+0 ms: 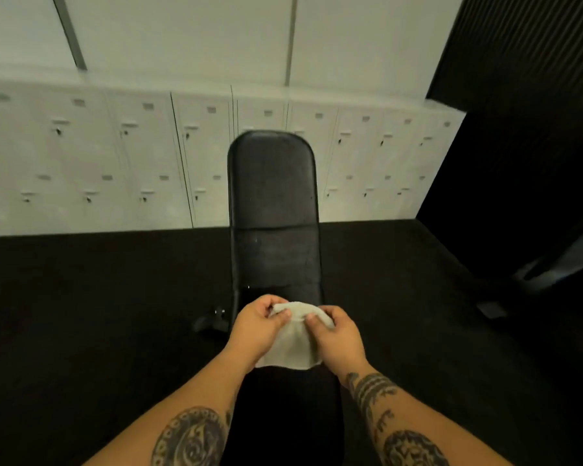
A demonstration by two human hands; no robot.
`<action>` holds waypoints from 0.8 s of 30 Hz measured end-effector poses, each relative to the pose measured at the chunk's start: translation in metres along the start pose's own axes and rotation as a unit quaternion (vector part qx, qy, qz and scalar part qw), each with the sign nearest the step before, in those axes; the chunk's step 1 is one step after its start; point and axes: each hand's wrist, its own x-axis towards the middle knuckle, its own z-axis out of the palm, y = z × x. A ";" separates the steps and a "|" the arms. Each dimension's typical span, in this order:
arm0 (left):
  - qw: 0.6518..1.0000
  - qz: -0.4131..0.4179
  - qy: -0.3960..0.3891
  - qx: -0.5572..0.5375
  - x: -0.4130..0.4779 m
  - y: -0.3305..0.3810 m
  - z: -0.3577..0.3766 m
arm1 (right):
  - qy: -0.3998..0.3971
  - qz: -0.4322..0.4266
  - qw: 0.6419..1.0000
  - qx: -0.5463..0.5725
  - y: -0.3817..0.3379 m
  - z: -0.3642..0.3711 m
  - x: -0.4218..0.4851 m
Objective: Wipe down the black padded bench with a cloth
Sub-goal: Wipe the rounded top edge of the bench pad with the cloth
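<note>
A long black padded bench (273, 196) runs straight away from me, its backrest raised toward the lockers and its seat pad below my hands. Both hands hold a white cloth (292, 344) above the near part of the bench. My left hand (258, 327) pinches the cloth's upper left edge. My right hand (334, 334) grips the upper right edge. The cloth hangs down between them, bunched at the top. It hides the part of the bench directly beneath it.
A wall of pale grey lockers (115, 156) stands behind the bench. Dark floor (81, 314) spreads on both sides. A black adjustment knob (212, 319) sticks out at the bench's left. A dark wall and some equipment (552, 264) fill the right side.
</note>
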 end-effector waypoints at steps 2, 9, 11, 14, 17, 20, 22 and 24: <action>0.999 0.025 0.022 -0.014 0.009 0.041 -0.005 | 0.043 -0.041 0.998 -0.025 -0.033 -0.009 0.014; 0.984 0.068 0.127 -0.102 0.049 0.150 0.015 | 0.096 -0.234 0.967 -0.034 -0.122 -0.051 0.067; 0.975 0.060 0.164 -0.136 0.058 0.172 0.029 | 0.080 -0.269 0.959 -0.045 -0.133 -0.066 0.082; 0.960 0.046 0.197 -0.193 0.067 0.200 0.044 | 0.065 -0.311 0.948 -0.038 -0.156 -0.081 0.105; 0.957 0.053 0.202 -0.203 0.077 0.216 0.041 | 0.064 -0.276 0.958 0.053 -0.185 -0.085 0.124; 0.956 0.081 0.217 -0.178 0.089 0.223 0.025 | 0.069 -0.213 0.967 0.122 -0.206 -0.074 0.139; 0.953 0.090 0.228 -0.179 0.099 0.228 0.011 | 0.108 -0.243 0.962 0.056 -0.212 -0.061 0.145; 0.954 0.086 0.195 -0.211 0.107 0.232 0.002 | 0.080 -0.289 0.953 0.039 -0.217 -0.045 0.145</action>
